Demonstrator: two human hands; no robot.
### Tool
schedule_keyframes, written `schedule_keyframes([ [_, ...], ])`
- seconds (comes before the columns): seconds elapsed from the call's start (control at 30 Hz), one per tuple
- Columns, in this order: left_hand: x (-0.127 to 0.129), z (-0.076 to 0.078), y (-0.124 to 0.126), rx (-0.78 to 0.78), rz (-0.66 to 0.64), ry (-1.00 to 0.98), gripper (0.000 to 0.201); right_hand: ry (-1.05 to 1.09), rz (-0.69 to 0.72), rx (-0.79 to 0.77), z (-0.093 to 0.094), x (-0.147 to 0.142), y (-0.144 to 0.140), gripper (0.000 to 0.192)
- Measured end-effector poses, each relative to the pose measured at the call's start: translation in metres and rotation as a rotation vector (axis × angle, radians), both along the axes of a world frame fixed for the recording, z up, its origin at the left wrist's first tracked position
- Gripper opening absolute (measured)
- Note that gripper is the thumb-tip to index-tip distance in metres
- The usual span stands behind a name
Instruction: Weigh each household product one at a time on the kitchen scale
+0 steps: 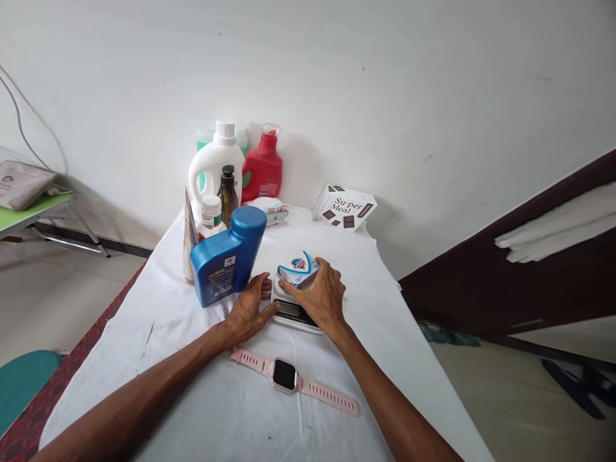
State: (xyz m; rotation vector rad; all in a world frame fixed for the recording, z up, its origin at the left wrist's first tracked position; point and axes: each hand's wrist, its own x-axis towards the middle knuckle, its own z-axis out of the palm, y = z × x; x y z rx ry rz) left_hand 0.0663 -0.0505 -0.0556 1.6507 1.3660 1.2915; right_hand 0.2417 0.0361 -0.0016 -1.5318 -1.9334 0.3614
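Note:
A digital kitchen scale with a small display lies on the white tablecloth. My right hand grips a white and blue soap box, thumb on its near side and fingers at its right end. The box is over the scale's platform; whether its full weight rests there I cannot tell. At the scale's left edge is my left hand, open, with its thumb apart from the fingers and holding nothing. Just beyond that hand stands a blue bottle. A pink smartwatch is stretched out nearer to me.
Behind the blue bottle are a white jug, a dark pump bottle, a small white-capped bottle and a red jug. A wipes pack and a "Super Meal" box lie near the wall.

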Motion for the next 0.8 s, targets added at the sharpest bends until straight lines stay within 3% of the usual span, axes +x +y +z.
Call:
schedule_keyframes([
  [0.13,0.0,0.004,-0.001,-0.003,0.01,0.015,0.065,0.093,0.006,-0.004,0.001,0.019,-0.01,0.107],
  [0.23,0.001,0.007,-0.002,-0.018,0.009,0.01,0.064,0.284,-0.08,-0.018,0.0,0.048,-0.012,0.091],
  [0.37,0.001,0.008,-0.002,-0.035,0.007,0.013,0.065,0.436,-0.191,-0.143,-0.014,0.079,-0.005,0.069],
  [0.53,0.001,0.011,-0.003,-0.026,0.001,-0.003,0.067,0.408,-0.186,-0.121,-0.032,0.086,0.006,0.064],
  [0.8,0.002,0.012,-0.005,-0.036,0.003,0.023,0.068,0.321,-0.132,-0.086,-0.038,0.089,0.008,0.06],
])
